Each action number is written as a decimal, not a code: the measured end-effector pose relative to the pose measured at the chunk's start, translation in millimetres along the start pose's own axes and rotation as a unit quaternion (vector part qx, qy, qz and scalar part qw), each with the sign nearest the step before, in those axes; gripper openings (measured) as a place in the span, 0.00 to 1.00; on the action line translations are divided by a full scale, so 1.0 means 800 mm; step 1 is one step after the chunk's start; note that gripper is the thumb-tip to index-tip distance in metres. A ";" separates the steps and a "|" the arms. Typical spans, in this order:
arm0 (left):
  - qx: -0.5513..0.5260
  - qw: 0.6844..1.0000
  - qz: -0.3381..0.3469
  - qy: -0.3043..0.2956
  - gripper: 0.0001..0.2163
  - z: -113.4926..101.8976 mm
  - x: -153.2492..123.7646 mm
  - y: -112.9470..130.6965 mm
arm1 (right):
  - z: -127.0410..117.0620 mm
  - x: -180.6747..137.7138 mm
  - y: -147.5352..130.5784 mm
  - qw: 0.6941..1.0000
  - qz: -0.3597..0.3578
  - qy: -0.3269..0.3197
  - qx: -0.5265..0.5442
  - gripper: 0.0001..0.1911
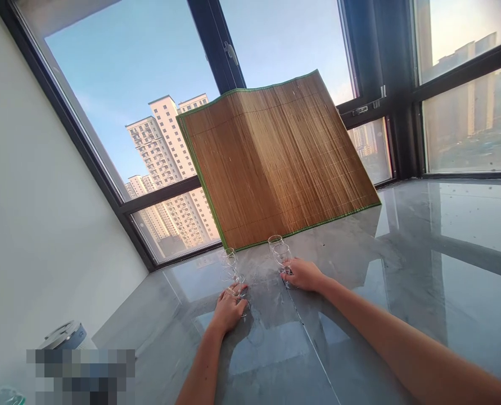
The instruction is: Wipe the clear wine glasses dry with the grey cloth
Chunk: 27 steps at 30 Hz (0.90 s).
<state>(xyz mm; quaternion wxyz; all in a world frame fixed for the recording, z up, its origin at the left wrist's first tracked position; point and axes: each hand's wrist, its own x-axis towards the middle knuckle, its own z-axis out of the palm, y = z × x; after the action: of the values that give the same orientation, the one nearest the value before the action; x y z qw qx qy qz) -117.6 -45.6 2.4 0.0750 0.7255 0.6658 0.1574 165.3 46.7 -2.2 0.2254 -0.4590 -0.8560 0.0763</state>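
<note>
My right hand (304,274) is closed around the lower part of a clear drinking glass (281,251) standing on the grey marbled surface (271,354). Just behind that glass shows the rim of another clear glass (275,240). To the left, my left hand (230,309) has its fingers curled about a clear glass (242,286) at the near end of a short row. Farther back in this row stands another transparent glass (229,257). The glasses are see-through and overlap, so their exact shapes are hard to make out.
A brown bamboo mat (275,163) with green edging stands upright behind the glasses, against the dark window frame (216,39). At the lower left is a container with a blue and silver lid (62,334), partly covered by a pixelated patch. A white wall (43,185) rises on the left.
</note>
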 end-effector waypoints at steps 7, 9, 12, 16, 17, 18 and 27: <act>-0.009 1.000 0.006 0.009 0.24 0.000 0.001 -0.002 | 0.013 0.007 -0.023 1.000 -0.005 0.014 0.008 0.16; -0.011 1.000 0.009 0.011 0.24 0.001 0.000 -0.002 | 0.017 0.011 -0.032 1.000 -0.005 0.013 0.009 0.15; -0.011 1.000 0.009 0.013 0.24 0.001 0.000 -0.002 | 0.025 0.020 -0.048 1.000 0.006 0.014 0.010 0.14; -0.005 1.000 0.006 0.009 0.24 0.001 -0.001 -0.001 | 0.036 0.035 -0.071 1.000 0.020 0.018 0.011 0.16; -0.003 1.000 0.006 0.008 0.24 0.000 -0.001 -0.001 | 0.039 0.038 -0.076 1.000 0.022 0.018 0.011 0.17; -0.001 1.000 0.005 0.008 0.25 0.000 -0.002 -0.001 | 0.042 0.041 -0.082 1.000 0.023 0.017 0.012 0.17; 0.006 1.000 0.000 0.005 0.25 -0.002 -0.006 0.001 | 0.050 0.050 -0.106 0.999 -0.017 -0.001 0.033 0.30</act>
<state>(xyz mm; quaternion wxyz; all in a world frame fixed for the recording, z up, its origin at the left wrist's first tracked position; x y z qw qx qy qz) -117.4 -50.9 3.9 0.0674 0.7254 0.6669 0.1566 64.4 34.8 3.3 0.2410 -0.4371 -0.8606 0.1008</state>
